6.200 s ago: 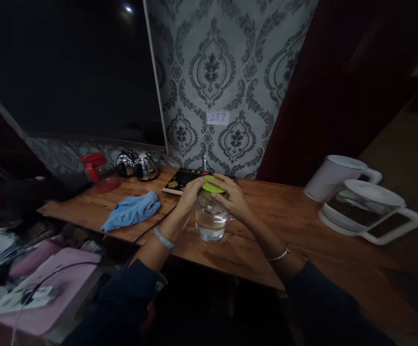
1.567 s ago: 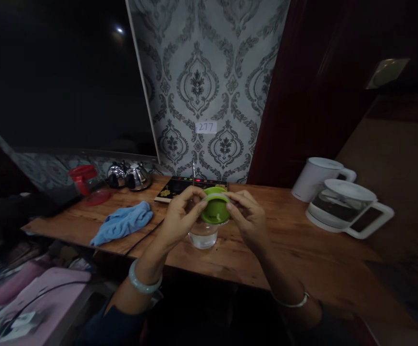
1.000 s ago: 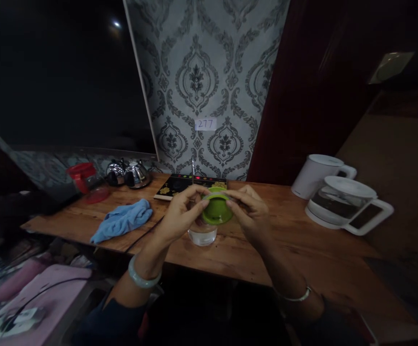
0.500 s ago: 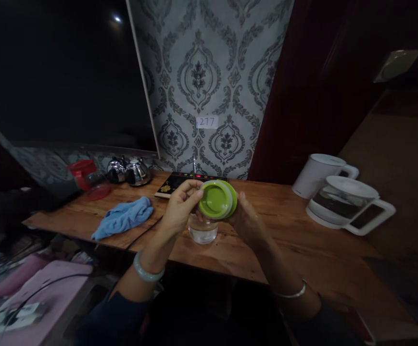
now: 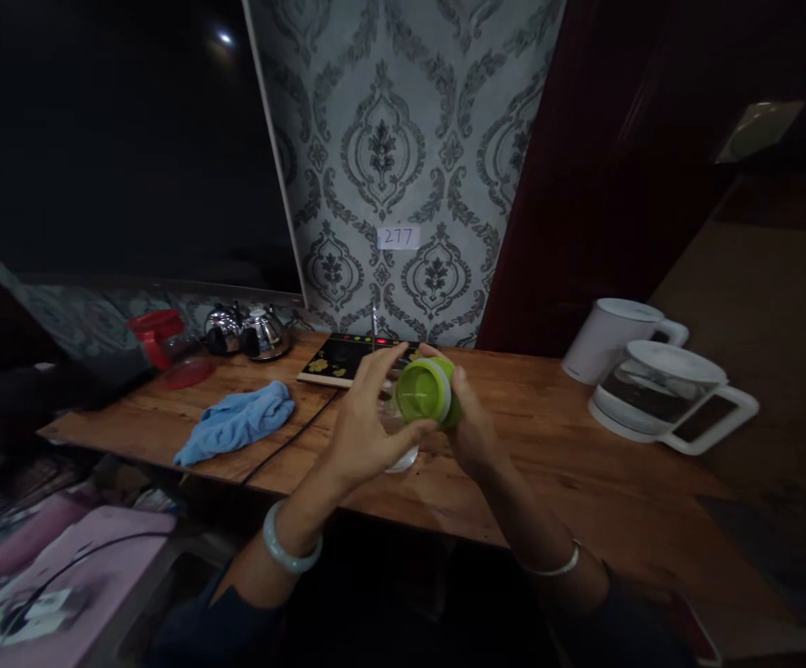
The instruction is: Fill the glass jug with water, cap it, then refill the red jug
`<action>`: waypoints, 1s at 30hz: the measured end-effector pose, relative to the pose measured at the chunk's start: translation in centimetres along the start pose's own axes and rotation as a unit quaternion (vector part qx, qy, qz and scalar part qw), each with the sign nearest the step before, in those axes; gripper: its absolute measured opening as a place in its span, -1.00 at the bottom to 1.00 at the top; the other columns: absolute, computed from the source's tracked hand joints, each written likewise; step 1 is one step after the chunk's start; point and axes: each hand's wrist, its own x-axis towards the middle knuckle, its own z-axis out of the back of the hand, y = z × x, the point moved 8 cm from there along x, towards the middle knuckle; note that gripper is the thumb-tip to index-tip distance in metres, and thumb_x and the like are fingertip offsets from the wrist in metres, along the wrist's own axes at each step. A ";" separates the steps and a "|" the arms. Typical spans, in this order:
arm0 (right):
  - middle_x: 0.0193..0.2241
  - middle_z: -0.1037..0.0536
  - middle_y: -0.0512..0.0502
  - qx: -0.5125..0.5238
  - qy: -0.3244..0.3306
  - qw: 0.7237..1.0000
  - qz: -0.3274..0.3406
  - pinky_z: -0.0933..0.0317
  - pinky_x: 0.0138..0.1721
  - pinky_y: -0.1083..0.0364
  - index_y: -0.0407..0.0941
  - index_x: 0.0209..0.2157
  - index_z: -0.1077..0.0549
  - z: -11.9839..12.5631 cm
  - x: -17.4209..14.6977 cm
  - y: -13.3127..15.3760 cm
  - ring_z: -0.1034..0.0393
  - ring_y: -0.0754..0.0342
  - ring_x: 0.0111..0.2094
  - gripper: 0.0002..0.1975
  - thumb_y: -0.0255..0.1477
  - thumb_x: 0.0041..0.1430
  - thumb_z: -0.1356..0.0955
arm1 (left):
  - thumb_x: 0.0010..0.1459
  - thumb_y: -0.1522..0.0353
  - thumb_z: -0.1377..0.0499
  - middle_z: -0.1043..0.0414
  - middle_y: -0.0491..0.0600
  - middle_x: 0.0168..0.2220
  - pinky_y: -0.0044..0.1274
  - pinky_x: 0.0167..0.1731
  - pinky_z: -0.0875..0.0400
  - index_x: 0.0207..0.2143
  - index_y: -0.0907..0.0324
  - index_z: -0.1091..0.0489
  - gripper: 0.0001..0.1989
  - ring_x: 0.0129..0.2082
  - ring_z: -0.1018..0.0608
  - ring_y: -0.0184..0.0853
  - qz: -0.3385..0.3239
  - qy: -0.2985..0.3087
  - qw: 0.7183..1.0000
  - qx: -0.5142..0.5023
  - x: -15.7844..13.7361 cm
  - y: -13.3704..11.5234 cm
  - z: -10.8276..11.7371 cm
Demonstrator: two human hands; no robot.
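Dim light falls on a long wooden table (image 5: 583,482) set against a wall papered in grey damask, with a small label reading 277 (image 5: 398,237) on the paper and a dark screen (image 5: 117,139) to the left. In the head view, the only one, both hands are raised just above the table edge: the right hand (image 5: 468,427) grasps a green lid (image 5: 425,391) from behind, tilted so its face turns toward the camera, while the left hand (image 5: 364,427) has its thumb on the lid's near rim and its fingers spread open rather than closed around it. Directly below and partly hidden behind the left hand stands a glass jar (image 5: 403,453), uncovered, and how much liquid it holds cannot be told here. A blue cloth (image 5: 236,422) lies to the left, a black cable (image 5: 291,445) runs across the wood toward a black hotplate (image 5: 353,357), two shiny kettles (image 5: 249,332) and a red-lidded jug (image 5: 162,339) stand further back, and a white kettle (image 5: 615,339) and a glass carafe (image 5: 667,394) stand well apart on the right. Since the lid rests in one real grip, a slip could drop it onto the open jar; a knock from either wrist could tip the jar near the cable and hotplate.
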 end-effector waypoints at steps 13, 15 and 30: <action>0.17 -0.35 -0.05 -0.168 0.067 0.983 0.040 -0.20 0.13 -0.10 0.08 0.23 -0.20 0.1 1.2 1.6 -0.26 -0.10 0.15 -0.39 -0.07 0.17 -0.30 | 0.03 0.19 -0.30 -0.28 0.12 0.18 -0.32 0.08 -0.34 0.12 0.08 -0.33 -0.42 0.13 -0.39 -0.12 0.062 0.000 0.977 -0.204 0.3 2.0 0.3; 0.16 -0.35 -0.08 -0.229 0.036 0.969 0.080 -0.23 0.09 -0.10 0.07 0.22 -0.21 0.7 2.2 2.5 -0.28 -0.10 0.11 -0.40 -0.07 0.18 -0.29 | 0.06 0.17 -0.27 -0.29 0.11 0.18 -0.35 0.05 -0.37 0.10 0.09 -0.34 -0.45 0.09 -0.43 -0.15 0.102 -0.036 0.959 -0.262 0.4 3.6 1.0; 0.10 -0.30 -0.21 -0.575 0.153 0.780 0.192 -0.12 0.12 -0.20 0.04 0.25 -0.17 -1.3 7.6 0.3 -0.20 -0.17 0.12 -0.31 -0.13 0.11 -0.37 | 0.01 0.23 -0.28 -0.51 0.08 -0.10 -0.41 -0.05 -0.39 -0.12 0.20 -0.44 -0.62 -0.08 -0.52 -0.25 0.241 -0.133 0.919 -0.284 -1.3 12.0 1.6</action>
